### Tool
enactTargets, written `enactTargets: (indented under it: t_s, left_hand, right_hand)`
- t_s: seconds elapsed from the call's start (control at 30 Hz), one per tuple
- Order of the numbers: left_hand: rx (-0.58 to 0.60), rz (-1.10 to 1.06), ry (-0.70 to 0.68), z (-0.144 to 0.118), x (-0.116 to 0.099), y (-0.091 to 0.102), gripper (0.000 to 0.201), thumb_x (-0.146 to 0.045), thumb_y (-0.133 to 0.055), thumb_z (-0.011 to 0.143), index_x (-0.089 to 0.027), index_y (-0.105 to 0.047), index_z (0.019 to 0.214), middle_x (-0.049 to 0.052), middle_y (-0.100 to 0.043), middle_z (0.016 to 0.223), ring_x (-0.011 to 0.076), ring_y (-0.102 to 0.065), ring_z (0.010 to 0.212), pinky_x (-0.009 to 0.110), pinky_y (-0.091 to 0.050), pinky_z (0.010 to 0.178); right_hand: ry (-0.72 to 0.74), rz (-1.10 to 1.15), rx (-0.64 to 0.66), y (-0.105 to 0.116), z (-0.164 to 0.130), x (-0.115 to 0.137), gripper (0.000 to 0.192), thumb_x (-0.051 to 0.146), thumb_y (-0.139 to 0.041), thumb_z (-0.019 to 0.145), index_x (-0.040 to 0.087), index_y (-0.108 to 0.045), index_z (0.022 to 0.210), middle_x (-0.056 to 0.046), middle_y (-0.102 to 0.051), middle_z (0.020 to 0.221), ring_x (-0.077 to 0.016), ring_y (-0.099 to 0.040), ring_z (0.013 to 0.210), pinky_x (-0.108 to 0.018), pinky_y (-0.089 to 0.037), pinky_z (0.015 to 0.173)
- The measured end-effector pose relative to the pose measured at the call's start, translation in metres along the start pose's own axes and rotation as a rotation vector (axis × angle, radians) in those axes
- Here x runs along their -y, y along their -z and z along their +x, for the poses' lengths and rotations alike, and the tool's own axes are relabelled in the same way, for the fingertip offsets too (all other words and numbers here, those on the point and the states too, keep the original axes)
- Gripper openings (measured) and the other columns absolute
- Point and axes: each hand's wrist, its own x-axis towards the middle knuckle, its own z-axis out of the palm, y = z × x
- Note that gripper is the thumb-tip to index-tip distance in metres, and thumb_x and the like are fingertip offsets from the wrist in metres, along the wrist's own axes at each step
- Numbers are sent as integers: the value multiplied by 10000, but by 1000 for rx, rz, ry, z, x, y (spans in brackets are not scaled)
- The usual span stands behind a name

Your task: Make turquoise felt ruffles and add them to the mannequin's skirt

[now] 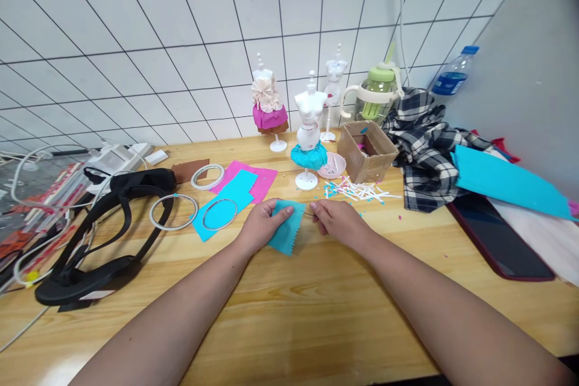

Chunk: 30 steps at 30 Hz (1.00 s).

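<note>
on a wooden desk (289, 313), a small teal felt piece (286, 230) lies between both hands, its zigzag edge toward the person. the left hand (260, 226) pinches its left side; the right hand (339, 220), closed, meets its right edge, holding something too thin to make out.

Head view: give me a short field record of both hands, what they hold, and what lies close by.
left hand: pinches the small teal felt piece with a zigzag edge
right hand: fingers closed at the felt's right edge; anything held is too small to tell
surface: wooden table
ahead of hands: white mini mannequin with teal skirt, standing upright
left of hands: clear tape ring lying on a teal felt sheet
right of mannequin: open cardboard box, paper scraps in front
</note>
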Motion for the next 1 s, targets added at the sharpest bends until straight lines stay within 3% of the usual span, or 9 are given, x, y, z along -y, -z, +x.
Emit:
enactTargets:
  t_s: [0.4,0.73,1.0]
  left_hand:
    - [-13,66,-10,-2,-6,-1,341,-512,-686,719,-177,-626,744,-28,-647,658,133,-573,580,228,-449,548]
    - [-7,-48,35,-2,-5,-1,367,-523,-707,700,-185,-664,837,9,-726,773,179,-644,657,277,-509,622]
    - [1,-49,30,-2,-5,-1,387,-537,-717,683,-181,-666,825,11,-728,771,191,-654,668,287,-508,631]
  right_hand:
    - [-29,-43,-24,-4,0,3,459,427,-298,989,210,-603,723,-3,-643,631,-136,-572,634,-234,-341,609]
    - [-108,-91,-64,0,0,4,462,442,-277,990,213,-597,748,-17,-649,649,-148,-582,644,-238,-343,603]
    - [-88,-48,-25,-3,-2,8,495,443,-265,995,208,-603,722,-26,-667,682,-154,-594,669,-241,-361,617]
